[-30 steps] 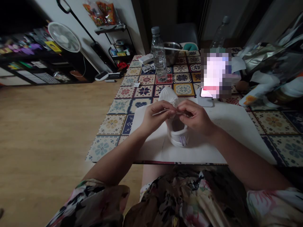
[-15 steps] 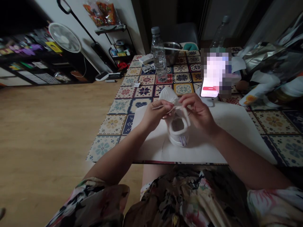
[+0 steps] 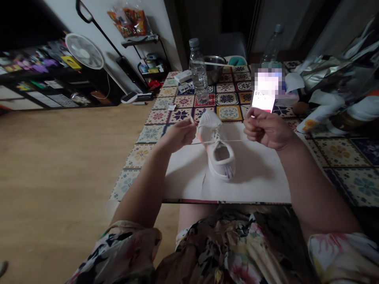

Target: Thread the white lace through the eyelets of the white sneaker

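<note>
Hands hold laces (taut) across white shoe

The sneaker is mostly white, with a peachy-orange patch on the side and light purple marks at the heel. White laces too. Tablecloth is a busy patchwork of navy, red, mustard and cream motifs, and the clothing is multicoloured floral.

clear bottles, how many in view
2: the near bottle stands beyond the shoe; the far bottle is behind the phone, its lower part hidden. More may be hidden at the right.
</note>
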Demonstrator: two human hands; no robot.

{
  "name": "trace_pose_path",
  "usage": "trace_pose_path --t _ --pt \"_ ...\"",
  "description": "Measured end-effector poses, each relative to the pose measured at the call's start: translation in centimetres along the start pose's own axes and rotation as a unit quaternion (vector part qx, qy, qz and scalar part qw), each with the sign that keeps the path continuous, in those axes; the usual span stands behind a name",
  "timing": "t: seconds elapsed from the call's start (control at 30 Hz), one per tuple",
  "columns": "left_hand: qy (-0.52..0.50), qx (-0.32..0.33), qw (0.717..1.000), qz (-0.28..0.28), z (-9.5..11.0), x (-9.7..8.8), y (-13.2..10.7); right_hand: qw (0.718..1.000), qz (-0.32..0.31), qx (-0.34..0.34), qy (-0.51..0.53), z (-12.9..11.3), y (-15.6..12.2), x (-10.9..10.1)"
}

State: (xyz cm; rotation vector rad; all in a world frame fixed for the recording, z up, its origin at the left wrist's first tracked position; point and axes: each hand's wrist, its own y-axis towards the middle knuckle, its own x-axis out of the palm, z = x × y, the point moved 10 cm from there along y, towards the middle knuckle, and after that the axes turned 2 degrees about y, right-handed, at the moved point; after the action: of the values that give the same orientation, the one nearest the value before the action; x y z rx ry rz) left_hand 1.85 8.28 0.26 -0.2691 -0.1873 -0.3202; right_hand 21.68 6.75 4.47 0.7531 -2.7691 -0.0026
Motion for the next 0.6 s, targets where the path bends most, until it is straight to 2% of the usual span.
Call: trace_pose_path --t 0.1,0.17,0.27,0.43,0.5,0.6 --pt "0.112 -0.006 0.993 -0.037 -0.7 0.4 -0.2 0.988 -0.112 0.105 -0.029 2.2 -0.8 2.2" --pt "0.171 -0.003 0.983 -0.063 -1.1 0.8 -0.2 0.979 -0.143 0.129 -0.065 3.2 -1.2 3.2" --pt "0.225 0.009 0.970 -0.091 -1.6 1.3 -0.1 0.974 -0.131 0.129 -0.130 4.1 -1.0 3.5" --pt "0.289 0.026 0.953 -0.082 -1.3 1.0 0.1 0.965 -0.069 0.100 -0.232 4.5 0.0 2.2" --pt "0.327 0.009 0.939 -0.107 -1.6 1.3 -0.2 0.959 -0.073 0.097 -0.255 4.6 0.1 2.1" --pt "0.366 -0.009 0.919 -0.147 -1.9 1.6 -0.6 0.956 -0.095 0.130 -0.247 5.2 -0.1 1.9"
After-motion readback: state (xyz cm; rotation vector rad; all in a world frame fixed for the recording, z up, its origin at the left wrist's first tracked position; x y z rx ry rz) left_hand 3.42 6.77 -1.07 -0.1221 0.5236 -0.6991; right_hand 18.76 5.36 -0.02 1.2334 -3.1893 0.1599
